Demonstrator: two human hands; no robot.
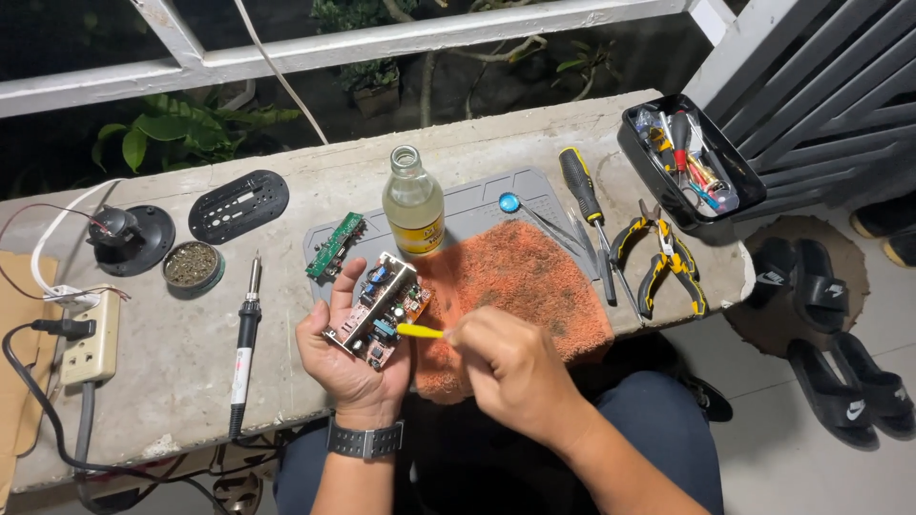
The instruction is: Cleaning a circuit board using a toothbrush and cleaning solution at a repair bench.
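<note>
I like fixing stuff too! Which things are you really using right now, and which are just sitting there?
In use:
left hand holding the circuit board
right hand holding the yellow tool

Just lying about:
soldering iron
glass bottle
orange cloth
screwdriver
pliers
small green board

- The pinkish circuit board (377, 310) packed with small components looks matt and bumpy.
- The thin yellow tool (420, 331) seems smooth plastic.
- The orange cloth (520, 286) is nappy towelling, soiled grey in patches.
- The clear glass bottle (413, 202) shines.
- The grey work mat (477, 202) looks rubbery and matt.
- The pale concrete ledge (172, 353) is rough and stained.
- The yellow-and-black pliers (663, 259) have glossy plastic grips and metal jaws.
</note>
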